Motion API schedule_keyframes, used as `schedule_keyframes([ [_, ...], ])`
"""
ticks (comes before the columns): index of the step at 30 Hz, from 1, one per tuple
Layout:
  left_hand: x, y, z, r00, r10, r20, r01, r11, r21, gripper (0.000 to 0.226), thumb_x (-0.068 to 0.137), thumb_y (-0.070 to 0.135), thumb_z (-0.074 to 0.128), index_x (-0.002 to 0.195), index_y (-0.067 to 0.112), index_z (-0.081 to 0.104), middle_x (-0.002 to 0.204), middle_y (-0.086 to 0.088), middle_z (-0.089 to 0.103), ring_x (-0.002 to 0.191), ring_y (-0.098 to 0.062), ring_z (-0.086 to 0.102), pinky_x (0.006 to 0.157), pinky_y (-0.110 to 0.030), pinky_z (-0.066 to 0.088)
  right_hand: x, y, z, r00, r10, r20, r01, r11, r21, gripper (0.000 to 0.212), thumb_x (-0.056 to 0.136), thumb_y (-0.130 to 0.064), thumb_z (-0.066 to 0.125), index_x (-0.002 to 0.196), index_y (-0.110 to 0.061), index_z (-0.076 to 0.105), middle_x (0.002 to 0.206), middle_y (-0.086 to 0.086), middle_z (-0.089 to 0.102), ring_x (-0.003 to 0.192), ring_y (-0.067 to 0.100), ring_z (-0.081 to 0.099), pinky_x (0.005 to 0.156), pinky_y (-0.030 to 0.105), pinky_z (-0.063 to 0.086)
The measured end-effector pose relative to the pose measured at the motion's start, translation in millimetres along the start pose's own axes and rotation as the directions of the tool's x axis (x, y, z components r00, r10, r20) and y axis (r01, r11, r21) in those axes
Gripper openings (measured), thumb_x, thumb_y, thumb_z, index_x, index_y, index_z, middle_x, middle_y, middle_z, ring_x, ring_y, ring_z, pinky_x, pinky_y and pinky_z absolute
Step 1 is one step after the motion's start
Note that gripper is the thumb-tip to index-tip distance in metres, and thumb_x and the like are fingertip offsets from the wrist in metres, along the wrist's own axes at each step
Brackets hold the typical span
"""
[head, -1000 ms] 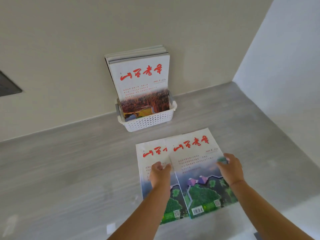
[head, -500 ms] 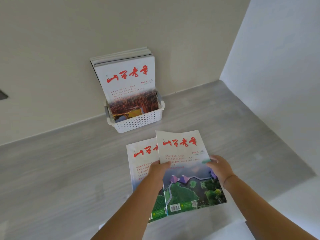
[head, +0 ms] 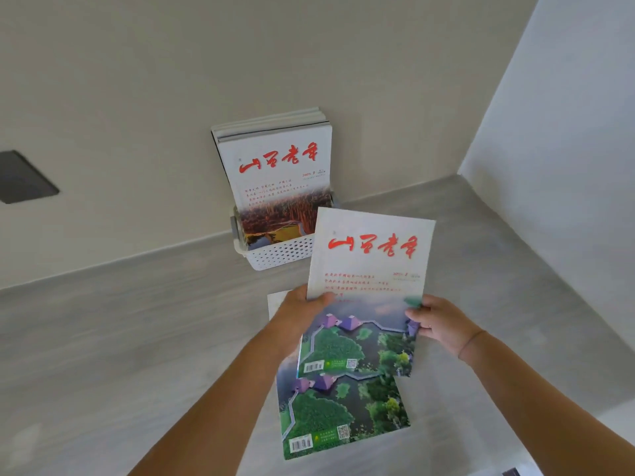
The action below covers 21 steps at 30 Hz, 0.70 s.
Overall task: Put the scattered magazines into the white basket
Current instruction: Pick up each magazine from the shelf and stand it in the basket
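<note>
Head | left grip (head: 302, 310), right grip (head: 443, 322) grasping magazine (head: 367, 269) | second magazine (head: 343, 413) beneath | basket (head: 278, 255) behind

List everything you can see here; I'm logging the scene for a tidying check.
walls: two, pale, meeting in a corner at right
wall plate: one, dark grey, far left
counter: one, grey, below the walls
basket: one, white, on counter against a wall
basket magazines: several, count unclear, white with red title, upright in basket
held magazine: one, white, red title, green picture, in the air before basket
flat magazine: one, same cover, on counter under held one
left hand: one, grips held magazine's left edge
right hand: one, grips its right edge
</note>
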State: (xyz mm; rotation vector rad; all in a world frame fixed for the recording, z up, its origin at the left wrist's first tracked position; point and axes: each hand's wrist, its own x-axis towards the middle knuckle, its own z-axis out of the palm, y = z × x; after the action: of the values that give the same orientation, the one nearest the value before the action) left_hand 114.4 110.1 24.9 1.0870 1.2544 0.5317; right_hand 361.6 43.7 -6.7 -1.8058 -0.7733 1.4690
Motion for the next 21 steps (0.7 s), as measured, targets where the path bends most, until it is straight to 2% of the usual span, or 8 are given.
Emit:
schedule_keyframes([
  [2,7.4,20.6,-21.9,0.997,0.077,-0.027,-0.076,0.996,0.042,0.033,0.087,0.01,0.061,0.12,0.008,0.061,0.122,-0.008,0.064,0.109,-0.019,0.061,0.091,-0.029,0.049,12.3,-27.6,3.6,0.995,-0.103,-0.009,0.102,0.994,-0.048,0.016,0.088,0.006,0.053,0.1,-0.002,0.061,0.075,0.014,0.057,0.066,0.019,0.056,0.073,0.034,0.05],
  [5,19.5,57.4,-55.2,0.97,0.147,-0.191,-0.133,0.987,0.086,0.032,0.08,0.01,0.07,0.112,0.005,0.066,0.111,-0.006,0.069,0.089,-0.013,0.065,0.064,-0.011,0.051,31.6,-81.9,14.7,0.966,-0.259,-0.005,0.257,0.959,-0.115,0.021,0.087,0.01,0.054,0.078,-0.007,0.063,0.047,0.006,0.056,0.04,0.009,0.053,0.055,0.024,0.05],
  [8,35.3,96.1,-88.2,0.91,0.231,-0.345,-0.205,0.972,0.11,0.03,0.075,0.01,0.075,0.104,0.005,0.07,0.099,-0.006,0.071,0.074,-0.013,0.065,0.053,-0.013,0.051,47.3,-142.3,29.9,0.919,-0.395,0.011,0.393,0.913,-0.109,0.023,0.085,0.01,0.056,0.084,-0.011,0.063,0.039,-0.002,0.056,0.036,0.004,0.051,0.049,0.016,0.051],
  [12,56.4,138.1,-122.1,0.835,0.339,-0.434,-0.26,0.937,0.233,0.025,0.084,0.012,0.065,0.107,0.003,0.068,0.106,-0.013,0.07,0.087,-0.027,0.067,0.082,-0.041,0.057,68.1,-205.8,51.0,0.835,-0.549,-0.05,0.533,0.827,-0.18,0.015,0.083,0.008,0.059,0.095,0.0,0.066,0.043,0.001,0.058,0.041,0.011,0.051,0.055,0.02,0.05],
  [14,65.5,151.6,-131.1,0.811,0.373,-0.451,-0.261,0.92,0.291,0.02,0.087,0.011,0.059,0.103,0.002,0.068,0.104,-0.016,0.07,0.085,-0.03,0.065,0.087,-0.048,0.054,79.0,-224.1,62.4,0.807,-0.585,-0.083,0.56,0.801,-0.21,0.013,0.084,0.004,0.06,0.095,0.005,0.067,0.052,0.009,0.056,0.046,0.016,0.051,0.063,0.027,0.05],
  [17,76.0,158.2,-137.9,0.779,0.409,-0.475,-0.263,0.901,0.344,0.007,0.085,0.011,0.06,0.082,0.011,0.067,0.087,-0.013,0.068,0.075,-0.026,0.059,0.085,-0.049,0.055,98.3,-234.1,75.3,0.79,-0.595,-0.15,0.55,0.795,-0.257,0.012,0.084,0.001,0.059,0.092,0.002,0.068,0.054,0.006,0.056,0.039,0.004,0.051,0.056,0.017,0.05],
  [19,81.1,152.6,-139.8,0.757,0.41,-0.508,-0.251,0.901,0.353,0.009,0.082,0.012,0.064,0.085,0.01,0.073,0.086,-0.013,0.071,0.071,-0.025,0.06,0.081,-0.044,0.057,109.4,-232.0,81.6,0.804,-0.567,-0.179,0.512,0.813,-0.277,0.01,0.083,-0.001,0.059,0.084,-0.003,0.069,0.054,0.003,0.058,0.045,0.007,0.053,0.051,0.012,0.047],
  [21,86.6,141.3,-139.9,0.749,0.388,-0.537,-0.229,0.912,0.339,0.014,0.082,0.012,0.066,0.09,0.006,0.074,0.088,-0.012,0.073,0.074,-0.028,0.065,0.08,-0.044,0.057,120.0,-224.1,86.9,0.826,-0.53,-0.193,0.466,0.834,-0.296,0.02,0.082,-0.002,0.06,0.065,-0.012,0.064,0.054,0.0,0.059,0.053,0.014,0.055,0.056,0.018,0.046],
])
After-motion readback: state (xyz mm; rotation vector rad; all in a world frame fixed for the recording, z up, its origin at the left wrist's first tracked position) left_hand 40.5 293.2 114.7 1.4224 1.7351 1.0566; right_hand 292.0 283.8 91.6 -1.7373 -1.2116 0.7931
